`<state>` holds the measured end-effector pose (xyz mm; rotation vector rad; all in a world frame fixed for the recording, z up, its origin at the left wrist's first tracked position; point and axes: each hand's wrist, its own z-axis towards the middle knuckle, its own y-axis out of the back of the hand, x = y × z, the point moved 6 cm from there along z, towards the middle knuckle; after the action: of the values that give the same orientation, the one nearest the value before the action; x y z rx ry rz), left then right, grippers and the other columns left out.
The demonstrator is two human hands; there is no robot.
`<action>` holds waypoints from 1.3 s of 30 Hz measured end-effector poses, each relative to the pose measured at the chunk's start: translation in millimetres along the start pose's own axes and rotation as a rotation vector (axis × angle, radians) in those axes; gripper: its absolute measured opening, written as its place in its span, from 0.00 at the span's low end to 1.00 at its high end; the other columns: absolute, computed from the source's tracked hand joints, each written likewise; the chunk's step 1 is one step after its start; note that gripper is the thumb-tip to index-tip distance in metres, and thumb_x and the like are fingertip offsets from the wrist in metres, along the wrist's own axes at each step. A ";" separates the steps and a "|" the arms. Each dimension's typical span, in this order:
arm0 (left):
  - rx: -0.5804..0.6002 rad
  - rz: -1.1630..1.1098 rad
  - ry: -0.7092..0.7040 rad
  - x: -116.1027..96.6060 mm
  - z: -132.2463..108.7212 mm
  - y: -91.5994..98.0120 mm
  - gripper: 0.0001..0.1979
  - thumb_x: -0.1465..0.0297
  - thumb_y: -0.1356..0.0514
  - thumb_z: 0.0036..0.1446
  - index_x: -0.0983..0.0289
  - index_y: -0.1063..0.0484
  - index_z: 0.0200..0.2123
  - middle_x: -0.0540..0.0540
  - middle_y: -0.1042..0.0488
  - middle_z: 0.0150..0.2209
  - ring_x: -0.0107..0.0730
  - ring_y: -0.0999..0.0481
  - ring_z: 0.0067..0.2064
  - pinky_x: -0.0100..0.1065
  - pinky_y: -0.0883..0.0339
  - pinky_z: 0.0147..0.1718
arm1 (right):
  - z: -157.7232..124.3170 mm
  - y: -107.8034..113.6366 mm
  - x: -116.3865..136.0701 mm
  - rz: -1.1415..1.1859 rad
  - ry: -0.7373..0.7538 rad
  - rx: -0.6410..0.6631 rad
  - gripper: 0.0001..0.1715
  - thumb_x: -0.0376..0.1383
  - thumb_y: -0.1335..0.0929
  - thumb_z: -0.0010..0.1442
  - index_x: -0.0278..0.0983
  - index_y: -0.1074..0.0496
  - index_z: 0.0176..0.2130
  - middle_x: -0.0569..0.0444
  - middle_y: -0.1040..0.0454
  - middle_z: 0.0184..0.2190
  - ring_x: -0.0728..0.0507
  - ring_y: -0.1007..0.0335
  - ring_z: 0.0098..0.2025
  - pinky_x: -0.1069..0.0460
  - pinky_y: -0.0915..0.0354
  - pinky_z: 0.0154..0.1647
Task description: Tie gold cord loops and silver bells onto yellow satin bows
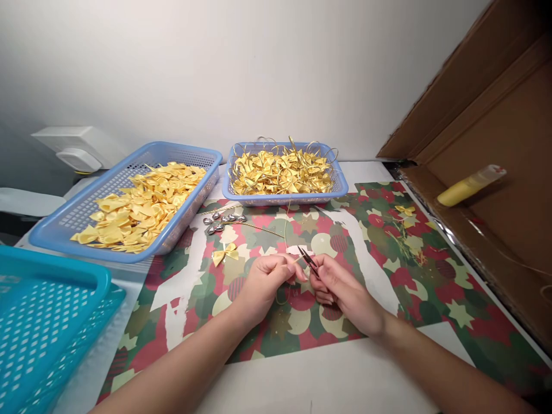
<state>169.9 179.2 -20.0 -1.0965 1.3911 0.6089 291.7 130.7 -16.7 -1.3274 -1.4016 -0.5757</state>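
Soft light brightens the middle of the white wall [276,69], while the cardboard [487,132] dims toward a near-black upper-right corner.

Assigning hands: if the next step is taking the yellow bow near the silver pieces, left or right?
Left, probably. The left hand is nearer the yellow bow; the right hand is farther and grips a dark tool. Left pinches a thin cord, so may need freeing first.

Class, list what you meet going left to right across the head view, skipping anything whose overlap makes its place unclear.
Teal perforated basket → loose yellow ribbon bow → left hand → right hand → yellow ribbon piece → yellow tube.
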 end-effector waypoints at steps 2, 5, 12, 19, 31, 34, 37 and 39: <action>0.013 0.004 -0.014 0.4 0.0 -0.4 0.16 0.68 0.42 0.51 0.63 0.38 0.14 0.53 0.29 0.23 0.31 0.34 0.29 0.33 0.40 0.31 | -0.3 0.4 0.0 -0.014 0.008 -0.006 0.22 0.55 0.40 0.66 0.39 0.42 0.38 0.60 0.50 0.26 0.51 0.60 0.25 0.53 0.58 0.26; 0.031 0.004 -0.038 2.4 -0.1 -0.1 0.16 0.69 0.43 0.52 0.63 0.38 0.14 0.53 0.27 0.25 0.31 0.33 0.30 0.33 0.40 0.32 | -0.3 0.2 0.3 -0.008 0.020 -0.013 0.23 0.55 0.40 0.65 0.38 0.42 0.37 0.60 0.51 0.26 0.51 0.60 0.25 0.53 0.58 0.26; 0.040 0.041 -0.035 5.5 0.0 1.8 0.15 0.69 0.43 0.54 0.63 0.32 0.15 0.53 0.28 0.24 0.31 0.34 0.29 0.33 0.40 0.31 | 1.9 1.0 0.6 0.033 0.030 -0.034 0.23 0.55 0.38 0.64 0.38 0.42 0.37 0.60 0.50 0.27 0.53 0.60 0.24 0.53 0.59 0.26; 0.040 0.034 -0.036 4.3 0.2 1.5 0.15 0.69 0.43 0.53 0.63 0.32 0.16 0.53 0.28 0.24 0.31 0.35 0.29 0.33 0.39 0.31 | 2.4 2.0 1.7 0.048 0.044 -0.062 0.23 0.55 0.37 0.63 0.37 0.41 0.36 0.61 0.49 0.26 0.53 0.59 0.23 0.53 0.58 0.26; 0.046 0.006 -0.043 0.3 -0.9 -1.3 0.16 0.71 0.44 0.54 0.63 0.33 0.15 0.52 0.27 0.23 0.30 0.32 0.29 0.32 0.39 0.32 | -4.8 58.3 40.9 -0.758 0.332 -0.582 0.16 0.49 0.39 0.65 0.38 0.38 0.41 0.53 0.34 0.32 0.45 0.39 0.34 0.51 0.41 0.34; 0.065 0.076 -0.082 -6.4 -4.0 -4.0 0.16 0.69 0.44 0.56 0.64 0.28 0.18 0.53 0.27 0.23 0.30 0.31 0.29 0.31 0.38 0.31 | -4.7 81.7 51.5 -1.210 0.402 -0.809 0.13 0.44 0.38 0.64 0.37 0.35 0.36 0.47 0.31 0.37 0.38 0.38 0.42 0.44 0.41 0.43; 0.127 0.160 -0.172 -21.8 -12.2 -14.6 0.18 0.67 0.45 0.59 0.64 0.31 0.17 0.54 0.27 0.22 0.29 0.31 0.27 0.30 0.39 0.27 | -0.4 93.6 48.8 -1.401 0.307 -0.880 0.11 0.42 0.36 0.62 0.36 0.33 0.35 0.45 0.30 0.40 0.35 0.39 0.44 0.40 0.41 0.45; 0.189 0.204 -0.286 -35.3 -21.5 -26.9 0.21 0.67 0.45 0.60 0.63 0.38 0.15 0.54 0.27 0.21 0.28 0.31 0.26 0.30 0.39 0.26 | -0.8 91.6 50.4 -1.331 0.333 -0.895 0.10 0.41 0.33 0.59 0.36 0.31 0.36 0.44 0.30 0.43 0.34 0.39 0.48 0.38 0.42 0.49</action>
<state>178.3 158.1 23.8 -0.6924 1.2876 0.7347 385.2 174.1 0.3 -0.6221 -1.6585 -2.3827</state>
